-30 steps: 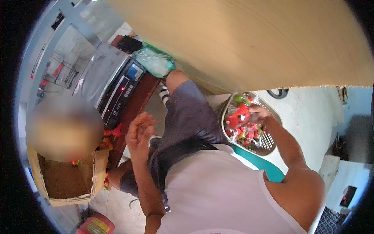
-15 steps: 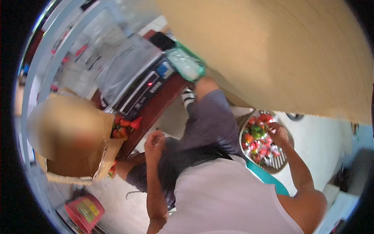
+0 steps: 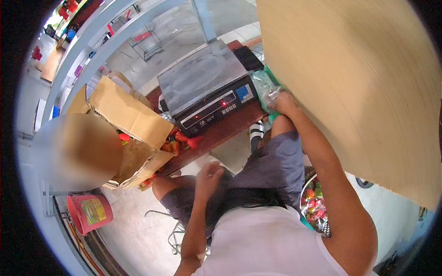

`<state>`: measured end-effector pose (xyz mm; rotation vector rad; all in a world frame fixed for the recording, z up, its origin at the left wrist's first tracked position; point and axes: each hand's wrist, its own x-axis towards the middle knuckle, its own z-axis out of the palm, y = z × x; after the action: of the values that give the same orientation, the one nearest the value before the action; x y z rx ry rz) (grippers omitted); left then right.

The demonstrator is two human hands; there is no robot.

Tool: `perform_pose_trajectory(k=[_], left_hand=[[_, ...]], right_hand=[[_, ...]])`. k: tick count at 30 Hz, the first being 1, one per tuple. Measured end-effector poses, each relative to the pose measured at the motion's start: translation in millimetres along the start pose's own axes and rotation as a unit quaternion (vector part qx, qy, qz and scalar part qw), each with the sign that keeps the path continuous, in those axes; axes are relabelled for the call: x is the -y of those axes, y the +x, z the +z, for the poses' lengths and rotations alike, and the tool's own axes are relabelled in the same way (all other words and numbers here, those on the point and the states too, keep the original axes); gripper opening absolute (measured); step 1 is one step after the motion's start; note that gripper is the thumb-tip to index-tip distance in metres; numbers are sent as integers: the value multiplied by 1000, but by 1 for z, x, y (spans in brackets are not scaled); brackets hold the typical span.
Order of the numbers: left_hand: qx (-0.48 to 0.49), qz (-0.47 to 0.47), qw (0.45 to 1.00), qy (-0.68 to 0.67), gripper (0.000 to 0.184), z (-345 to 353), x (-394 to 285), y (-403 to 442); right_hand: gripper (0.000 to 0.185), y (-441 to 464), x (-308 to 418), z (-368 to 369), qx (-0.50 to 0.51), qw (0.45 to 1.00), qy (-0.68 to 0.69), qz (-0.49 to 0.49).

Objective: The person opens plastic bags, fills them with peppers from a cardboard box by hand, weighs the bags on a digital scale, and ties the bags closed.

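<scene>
My right hand (image 3: 286, 102) reaches the clear plastic bags (image 3: 264, 87) beside the digital scale (image 3: 207, 87), its fingers closed on the thin plastic of one. Some green material shows under these bags. Over my lap, my left hand (image 3: 210, 178) hangs with loosely curled fingers and nothing visible in it. Red and orange produce that looks like peppers (image 3: 177, 140) lies at the front left of the scale. By my right side, partly hidden by my arm, stands a basket (image 3: 302, 195) with plastic-wrapped red and green produce (image 3: 315, 204).
An open cardboard box (image 3: 131, 112) stands left of the scale, partly covered by a blurred patch. The scale rests on a dark red bench (image 3: 221, 133). A large wooden panel (image 3: 359, 92) rises on the right. A pink bucket (image 3: 90, 214) sits on the floor at lower left.
My right hand has left the basket and moved forward to the plastic bags, closing on one. My left hand stays over my lap. The view has shifted, showing more of the scale.
</scene>
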<state>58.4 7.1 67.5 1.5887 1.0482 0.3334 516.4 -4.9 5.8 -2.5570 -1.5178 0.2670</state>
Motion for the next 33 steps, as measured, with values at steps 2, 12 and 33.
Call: perform_pose_trajectory(k=[2, 12, 33], left_hand=[[-11, -17, 1000, -2, 31, -3, 7, -3], [45, 116, 991, 49, 31, 50, -43, 52], [122, 316, 888, 311, 62, 134, -118, 181]], right_hand=[[34, 3, -8, 10, -42, 997, 55, -23], [33, -16, -15, 29, -174, 975, 135, -26], [23, -117, 86, -162, -175, 837, 517, 5]])
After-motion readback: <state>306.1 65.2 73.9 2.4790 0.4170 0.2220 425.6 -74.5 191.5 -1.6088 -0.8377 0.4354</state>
